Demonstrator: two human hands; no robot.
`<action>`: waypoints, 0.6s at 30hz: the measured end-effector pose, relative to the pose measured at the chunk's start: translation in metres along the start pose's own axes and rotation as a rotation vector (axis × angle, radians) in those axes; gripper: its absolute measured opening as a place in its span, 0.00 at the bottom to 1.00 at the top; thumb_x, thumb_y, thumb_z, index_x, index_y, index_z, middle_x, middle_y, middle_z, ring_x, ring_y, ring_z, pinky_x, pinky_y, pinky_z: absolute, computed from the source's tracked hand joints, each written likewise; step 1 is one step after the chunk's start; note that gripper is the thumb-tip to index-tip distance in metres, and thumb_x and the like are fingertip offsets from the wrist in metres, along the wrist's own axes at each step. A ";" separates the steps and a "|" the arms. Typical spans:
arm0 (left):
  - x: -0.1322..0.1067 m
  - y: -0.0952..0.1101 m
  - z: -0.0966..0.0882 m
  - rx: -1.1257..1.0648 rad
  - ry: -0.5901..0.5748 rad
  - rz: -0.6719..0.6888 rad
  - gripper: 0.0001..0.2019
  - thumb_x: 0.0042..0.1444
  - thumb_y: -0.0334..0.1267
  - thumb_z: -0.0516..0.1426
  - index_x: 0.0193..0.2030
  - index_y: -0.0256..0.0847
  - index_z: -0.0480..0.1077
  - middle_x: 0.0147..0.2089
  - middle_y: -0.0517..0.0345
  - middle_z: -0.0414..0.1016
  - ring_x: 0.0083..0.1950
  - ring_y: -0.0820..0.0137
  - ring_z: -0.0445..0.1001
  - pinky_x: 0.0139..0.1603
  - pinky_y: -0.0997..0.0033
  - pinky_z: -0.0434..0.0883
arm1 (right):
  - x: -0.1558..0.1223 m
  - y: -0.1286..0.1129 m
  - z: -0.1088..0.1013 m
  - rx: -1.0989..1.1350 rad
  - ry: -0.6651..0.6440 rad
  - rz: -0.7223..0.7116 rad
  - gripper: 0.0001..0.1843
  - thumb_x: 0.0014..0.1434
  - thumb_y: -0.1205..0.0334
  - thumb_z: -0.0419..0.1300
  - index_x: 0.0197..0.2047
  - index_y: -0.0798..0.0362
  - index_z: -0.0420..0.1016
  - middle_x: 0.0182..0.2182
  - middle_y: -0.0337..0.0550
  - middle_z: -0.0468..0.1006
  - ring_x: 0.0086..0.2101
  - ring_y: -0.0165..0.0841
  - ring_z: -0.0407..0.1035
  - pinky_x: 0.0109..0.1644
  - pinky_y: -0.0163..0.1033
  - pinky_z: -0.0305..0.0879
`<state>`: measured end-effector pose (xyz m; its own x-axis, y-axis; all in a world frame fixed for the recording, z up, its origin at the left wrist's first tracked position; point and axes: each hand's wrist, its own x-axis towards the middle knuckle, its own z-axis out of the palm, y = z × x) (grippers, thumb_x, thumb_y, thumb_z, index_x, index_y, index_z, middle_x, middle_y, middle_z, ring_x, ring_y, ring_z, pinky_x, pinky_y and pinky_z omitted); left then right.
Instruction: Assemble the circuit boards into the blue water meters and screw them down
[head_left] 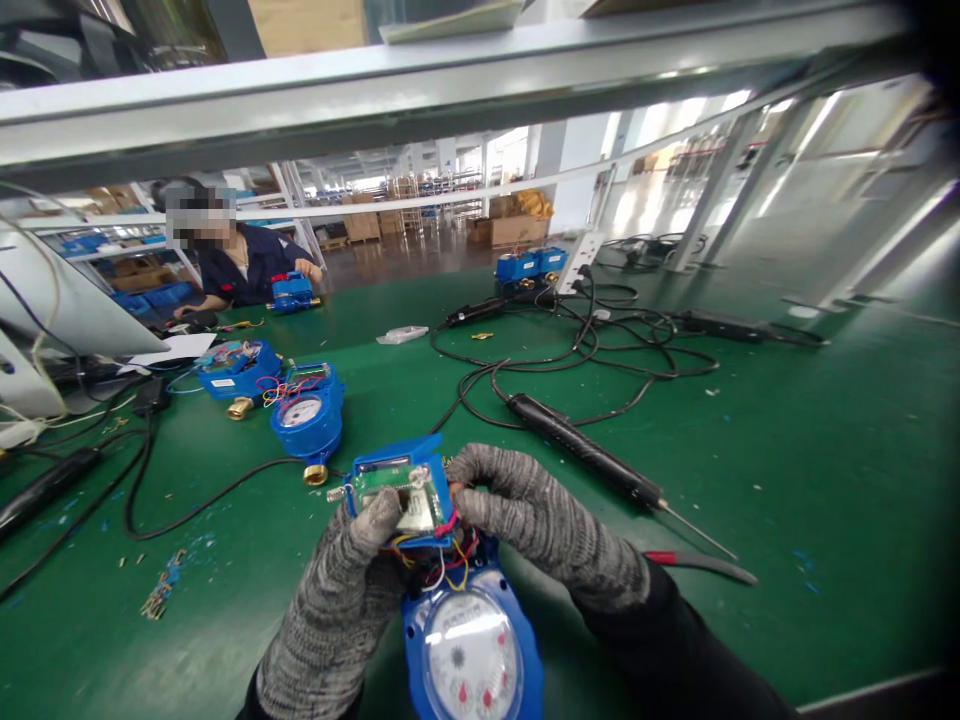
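A blue water meter (474, 650) with a round white dial lies in front of me. Above it, tilted up, is its open blue housing (358, 480) with a green circuit board (386, 480) inside. Red, white and yellow wires (456, 568) run between the housing and the meter body. My left hand (352, 570), in a grey knitted glove, is closed around the housing's left side, its thumb on the board. My right hand (525, 500), gloved alike, pinches at the housing's right edge beside the red wires; the fingertips' exact contact is partly hidden.
Two blue meters (306, 425) (238, 370) stand at left. On the right lie a black electric screwdriver (585, 450), a red-and-grey tool (701, 568) and looping black cables (487, 372). A power strip (579, 262) stands farther back. Across the green bench (810, 450), a person (251, 265) touches another meter. Small screws (155, 603) lie at left.
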<state>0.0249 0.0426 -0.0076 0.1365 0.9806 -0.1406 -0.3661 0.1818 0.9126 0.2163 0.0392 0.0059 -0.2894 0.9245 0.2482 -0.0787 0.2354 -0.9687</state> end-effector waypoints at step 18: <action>-0.004 0.003 0.013 -0.366 -0.149 -0.173 0.12 0.47 0.42 0.66 0.39 0.40 0.79 0.40 0.53 0.82 0.45 0.58 0.80 0.53 0.57 0.75 | 0.003 0.009 0.007 -0.166 0.008 -0.100 0.13 0.65 0.53 0.54 0.41 0.52 0.72 0.39 0.43 0.75 0.39 0.36 0.70 0.43 0.41 0.68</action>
<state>0.0357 0.0381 0.0006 0.3463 0.9170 -0.1980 -0.6252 0.3830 0.6801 0.2076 0.0422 -0.0022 -0.2806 0.8960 0.3443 0.0516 0.3722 -0.9267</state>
